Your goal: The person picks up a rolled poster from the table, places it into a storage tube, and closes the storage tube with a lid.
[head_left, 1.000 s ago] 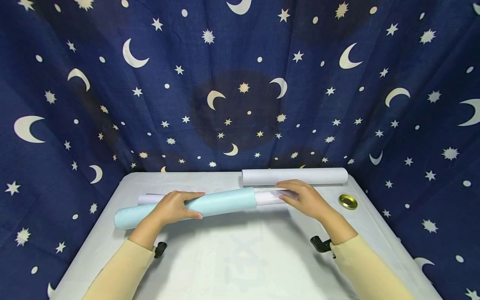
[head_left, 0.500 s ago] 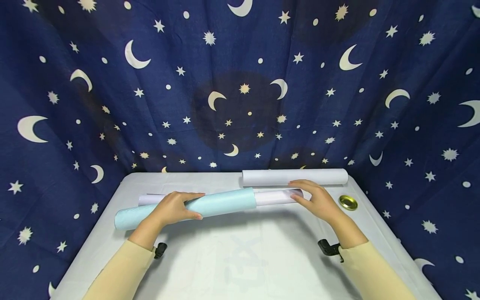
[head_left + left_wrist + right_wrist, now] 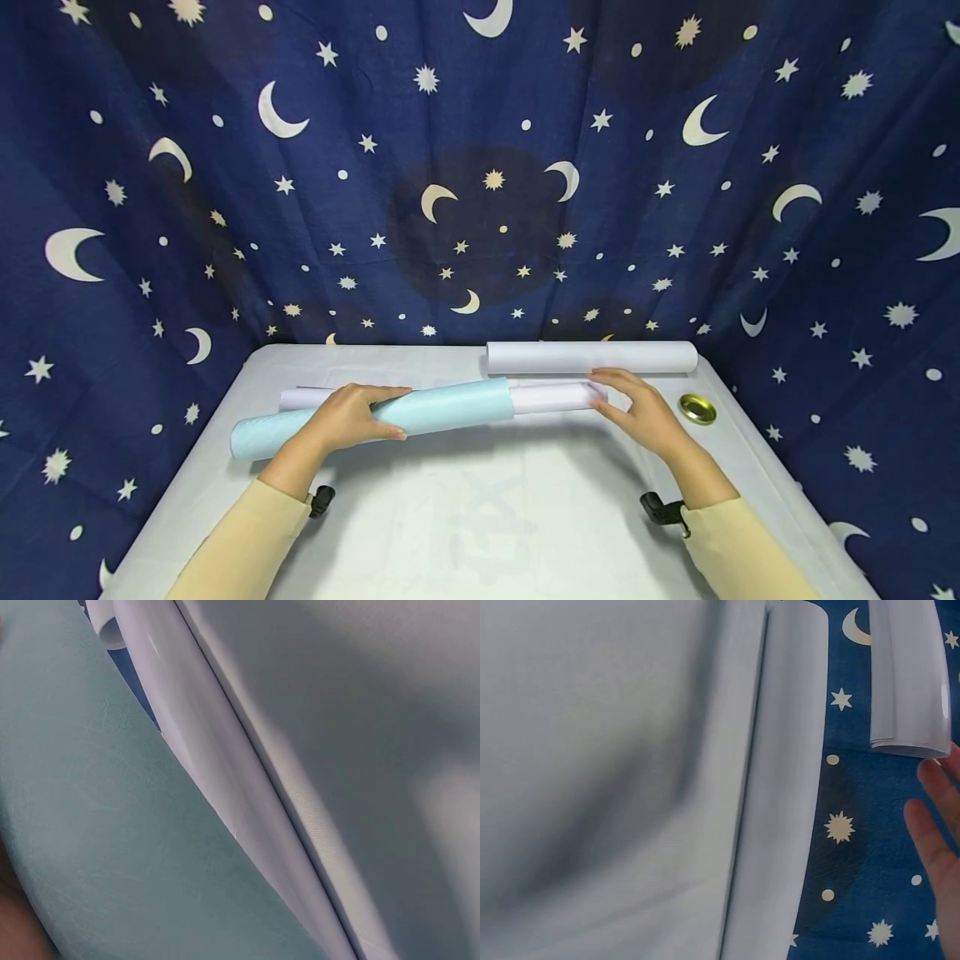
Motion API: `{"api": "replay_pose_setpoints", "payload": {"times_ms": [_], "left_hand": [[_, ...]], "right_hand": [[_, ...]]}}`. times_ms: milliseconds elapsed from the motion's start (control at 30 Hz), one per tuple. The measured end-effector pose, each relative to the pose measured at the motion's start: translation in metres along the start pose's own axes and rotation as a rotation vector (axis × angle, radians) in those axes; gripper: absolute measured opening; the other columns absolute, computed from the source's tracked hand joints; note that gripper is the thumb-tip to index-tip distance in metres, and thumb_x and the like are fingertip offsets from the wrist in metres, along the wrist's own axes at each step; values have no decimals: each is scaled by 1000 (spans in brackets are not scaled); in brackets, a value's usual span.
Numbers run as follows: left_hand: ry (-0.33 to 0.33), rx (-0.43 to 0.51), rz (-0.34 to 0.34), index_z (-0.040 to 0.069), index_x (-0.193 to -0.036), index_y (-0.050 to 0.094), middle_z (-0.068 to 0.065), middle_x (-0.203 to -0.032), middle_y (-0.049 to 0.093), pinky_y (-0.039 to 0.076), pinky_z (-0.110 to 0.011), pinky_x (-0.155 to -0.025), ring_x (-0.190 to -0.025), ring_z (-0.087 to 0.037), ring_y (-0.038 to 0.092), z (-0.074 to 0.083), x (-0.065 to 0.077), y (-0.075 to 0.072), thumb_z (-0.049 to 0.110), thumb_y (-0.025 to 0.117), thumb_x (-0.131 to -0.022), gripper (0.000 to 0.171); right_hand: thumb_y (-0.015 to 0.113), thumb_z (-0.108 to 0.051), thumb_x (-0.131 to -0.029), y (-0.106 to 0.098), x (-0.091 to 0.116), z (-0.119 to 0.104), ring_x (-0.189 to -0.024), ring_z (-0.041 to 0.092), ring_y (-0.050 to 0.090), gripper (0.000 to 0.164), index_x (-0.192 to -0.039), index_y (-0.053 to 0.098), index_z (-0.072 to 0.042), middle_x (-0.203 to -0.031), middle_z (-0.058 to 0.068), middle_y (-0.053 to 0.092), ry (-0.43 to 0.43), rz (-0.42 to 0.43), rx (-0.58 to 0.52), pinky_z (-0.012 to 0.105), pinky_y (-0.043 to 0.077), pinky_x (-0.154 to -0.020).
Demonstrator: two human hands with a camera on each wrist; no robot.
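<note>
My left hand (image 3: 356, 418) grips a light blue tube (image 3: 450, 407) around its middle, thumb below and fingers above. The tube is slightly tilted, its right end higher. A rolled white paper sheet (image 3: 551, 397) sticks out of that right end; the rest of it is hidden inside. My right hand (image 3: 641, 414) is at the roll's free end, thumb and fingers spread about the rim. In the right wrist view, straight fingertips (image 3: 919, 814) are close to the roll's end (image 3: 911, 712); I cannot tell whether they touch it. The left wrist view shows the tube's surface (image 3: 135, 825) up close.
A second white paper roll (image 3: 592, 357) lies at the back right of the white table (image 3: 465, 517). Partly hidden behind the tube is another pale roll (image 3: 300, 400). A round gold lid (image 3: 697, 409) lies at the right. A star-and-moon curtain (image 3: 480, 208) encloses the back and sides.
The right hand has moved to the right along the paper roll to its free end, uncovering more of the roll. The left hand and the blue tube have stayed put.
</note>
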State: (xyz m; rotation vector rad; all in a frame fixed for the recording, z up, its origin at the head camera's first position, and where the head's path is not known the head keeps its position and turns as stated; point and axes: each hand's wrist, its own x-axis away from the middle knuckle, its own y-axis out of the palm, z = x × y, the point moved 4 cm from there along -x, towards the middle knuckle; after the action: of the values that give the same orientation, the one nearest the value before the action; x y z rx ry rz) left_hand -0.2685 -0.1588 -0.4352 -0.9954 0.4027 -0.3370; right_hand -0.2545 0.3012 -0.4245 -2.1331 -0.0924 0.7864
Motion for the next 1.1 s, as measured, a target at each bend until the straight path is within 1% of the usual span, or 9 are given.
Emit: {"api": "replay_pose_setpoints", "payload": {"times_ms": [100,167,267,367,400,500,800,1000,1100], "left_hand": [[0,3,-3,35,-136,64,6,-126,68,52,-43,-90,-108,-16,65,1,0,0,70,80,-64,81],[4,5,-2,35,-135,64,6,-126,69,52,-44,-91,-109,-16,65,2,1,0,69,81,-64,81],[7,4,0,36,-135,64,6,-125,69,52,-44,-91,-110,-17,65,3,1,-1,69,80,-64,80],[7,2,2,37,-135,64,6,-125,69,52,-44,-92,-109,-17,66,3,2,-1,69,80,-64,80],[5,1,2,37,-135,64,6,-125,69,52,-44,-92,-109,-17,66,3,2,-1,70,80,-64,80],[0,-2,1,37,-135,64,5,-125,69,52,-44,-92,-109,-17,65,2,3,1,70,80,-64,79],[-9,2,-4,36,-135,64,3,-125,69,52,-45,-93,-111,-19,65,-2,5,4,70,81,-64,80],[5,12,0,35,-134,65,4,-124,70,53,-44,-91,-110,-18,66,-1,3,4,70,80,-64,80],[10,13,1,34,-134,66,4,-123,70,53,-43,-91,-109,-17,66,-1,3,4,69,80,-64,79]], "right_hand": [[80,-17,-87,1,2,1,-122,31,58,42,-127,69,-12,-130,8,64,7,2,-7,11,31,-103],[80,-18,-87,2,3,2,-122,30,58,42,-127,69,-12,-130,6,65,22,-1,3,14,34,-103],[80,-17,-87,3,3,1,-120,29,59,40,-125,70,-12,-128,5,66,29,-3,1,14,35,-103],[80,-13,-86,5,3,-1,-117,30,60,38,-123,71,-10,-125,6,67,15,1,-8,12,35,-102],[80,-12,-86,6,2,-2,-117,30,60,37,-122,71,-9,-125,7,67,8,3,-14,7,31,-101],[80,-10,-85,7,2,-4,-116,30,61,36,-120,72,-9,-124,8,67,-4,3,-12,8,32,-101],[80,-9,-85,11,2,-8,-118,29,60,35,-119,73,-13,-126,7,66,-15,0,-17,14,36,-102],[80,-8,-85,11,0,-14,-118,27,60,34,-118,74,-14,-125,3,66,-24,4,-7,33,45,-99],[80,-9,-85,11,-3,-18,-117,26,61,34,-117,74,-15,-124,2,66,-28,8,-9,35,46,-98]]}}
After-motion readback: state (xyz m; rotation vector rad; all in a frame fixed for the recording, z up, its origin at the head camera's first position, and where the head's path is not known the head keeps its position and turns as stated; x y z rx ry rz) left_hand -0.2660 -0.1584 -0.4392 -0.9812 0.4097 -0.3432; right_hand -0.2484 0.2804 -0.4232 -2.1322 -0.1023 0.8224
